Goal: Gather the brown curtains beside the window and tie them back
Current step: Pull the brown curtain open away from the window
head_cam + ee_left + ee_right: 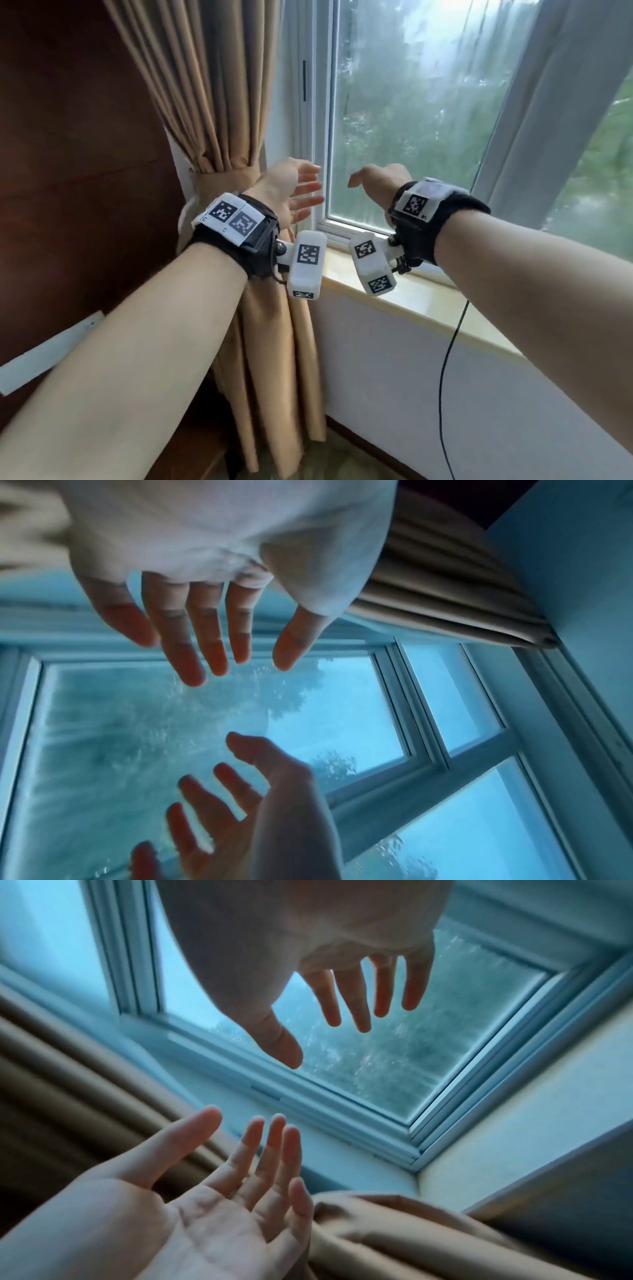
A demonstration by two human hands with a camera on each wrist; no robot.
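Observation:
The brown curtain (pixel 205 102) hangs left of the window, drawn into tight pleats. A band of the same fabric (pixel 222 183) wraps its narrow waist, and its folds spread out again below (pixel 274 359). My left hand (pixel 308 186) is open just right of the band, palm toward the window, holding nothing. My right hand (pixel 373 178) hovers open in front of the glass, a hand's width from the left one. The wrist views show both hands empty with spread fingers: left hand (pixel 236 647) (pixel 222 1191), right hand (pixel 325 1039) (pixel 246 799). Curtain folds (pixel 428 593) (pixel 68 1096) lie beside them.
The white-framed window (pixel 325 137) has wet glass, with a pale stone sill (pixel 411 301) below it. A dark wood panel (pixel 68 171) stands left of the curtain. A black cable (pixel 445 377) hangs down the white wall under the sill. A grey sheer drape (pixel 548 102) hangs at the right.

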